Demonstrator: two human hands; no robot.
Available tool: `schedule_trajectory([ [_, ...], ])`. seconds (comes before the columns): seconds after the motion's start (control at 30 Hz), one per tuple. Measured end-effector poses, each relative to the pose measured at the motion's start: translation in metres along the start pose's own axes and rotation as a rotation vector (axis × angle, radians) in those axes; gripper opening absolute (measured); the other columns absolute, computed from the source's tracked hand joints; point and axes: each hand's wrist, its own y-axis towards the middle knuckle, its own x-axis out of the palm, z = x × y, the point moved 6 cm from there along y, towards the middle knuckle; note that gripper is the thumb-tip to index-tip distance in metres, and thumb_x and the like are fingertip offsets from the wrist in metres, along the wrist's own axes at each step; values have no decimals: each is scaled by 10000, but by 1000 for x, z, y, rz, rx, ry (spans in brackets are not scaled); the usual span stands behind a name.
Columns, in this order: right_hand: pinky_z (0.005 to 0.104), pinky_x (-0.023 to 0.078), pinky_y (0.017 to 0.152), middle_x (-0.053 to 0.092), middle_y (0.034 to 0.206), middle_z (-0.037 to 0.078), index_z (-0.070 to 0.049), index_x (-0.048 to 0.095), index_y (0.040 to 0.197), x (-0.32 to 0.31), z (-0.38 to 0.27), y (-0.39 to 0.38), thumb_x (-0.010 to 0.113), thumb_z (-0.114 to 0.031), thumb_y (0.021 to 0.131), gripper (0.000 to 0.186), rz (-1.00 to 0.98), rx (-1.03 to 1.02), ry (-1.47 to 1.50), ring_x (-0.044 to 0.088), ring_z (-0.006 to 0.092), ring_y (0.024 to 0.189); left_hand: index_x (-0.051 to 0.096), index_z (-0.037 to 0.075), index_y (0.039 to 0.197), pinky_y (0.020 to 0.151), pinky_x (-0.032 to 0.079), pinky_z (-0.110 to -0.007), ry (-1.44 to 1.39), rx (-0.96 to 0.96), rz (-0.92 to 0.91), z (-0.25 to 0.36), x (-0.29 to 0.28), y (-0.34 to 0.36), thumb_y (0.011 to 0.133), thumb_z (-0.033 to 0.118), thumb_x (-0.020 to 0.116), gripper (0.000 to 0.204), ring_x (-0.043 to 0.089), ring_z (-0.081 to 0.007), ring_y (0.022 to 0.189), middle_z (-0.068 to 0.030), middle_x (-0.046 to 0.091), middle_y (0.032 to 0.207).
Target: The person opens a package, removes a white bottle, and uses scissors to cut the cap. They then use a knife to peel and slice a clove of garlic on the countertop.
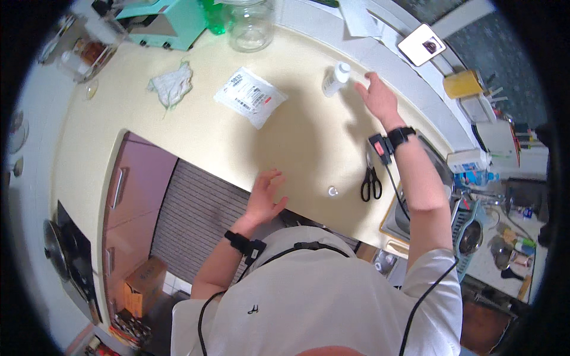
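My right hand reaches over the back of the counter with thumb and fingers apart, holding nothing. Just left of it stands a white plastic bottle, separated from the fingers by a small gap. My left hand hovers at the counter's front edge, fingers spread and empty. A small white cap-like piece lies between the hands, toward the front. Black-handled scissors rest below my right wrist, blades pointing away from me. Farther left, a white plastic mailer with a printed label lies flat.
A crumpled pale cloth lies left of the mailer. Behind are a clear glass jar, a green bottle and a mint-green toaster oven. At right are the sink and a teal dish rack.
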Motion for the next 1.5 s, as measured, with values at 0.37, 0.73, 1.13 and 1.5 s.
schedule_trajectory([
  [0.37,460,478,691,631,879,123,-91,583,861,-3,130,-255,600,-230,840,141,24,195,284,609,343,814,530,47,1189,967,391,-458,8,391,-327,34,81,49,752,134,701,477,479,-360,1117,-166,525,1202],
  [0.73,430,467,686,594,807,107,-69,582,840,-38,205,-408,624,-179,835,118,309,357,380,597,334,771,518,25,1188,965,381,-457,153,418,-365,55,122,58,670,113,745,572,467,-374,1122,-185,514,1194],
  [1.13,429,474,681,602,803,115,-81,596,839,-18,242,-448,619,-204,832,126,277,273,418,602,331,789,553,54,1062,892,432,-444,345,204,-397,50,144,60,753,58,662,328,516,-367,1009,-180,520,1072],
  [1.5,431,451,646,585,757,117,-63,583,800,-43,274,-462,617,-172,826,117,338,205,480,588,339,741,573,22,998,710,502,-336,185,33,-220,88,134,41,784,-18,630,225,566,-274,888,-135,509,1016],
])
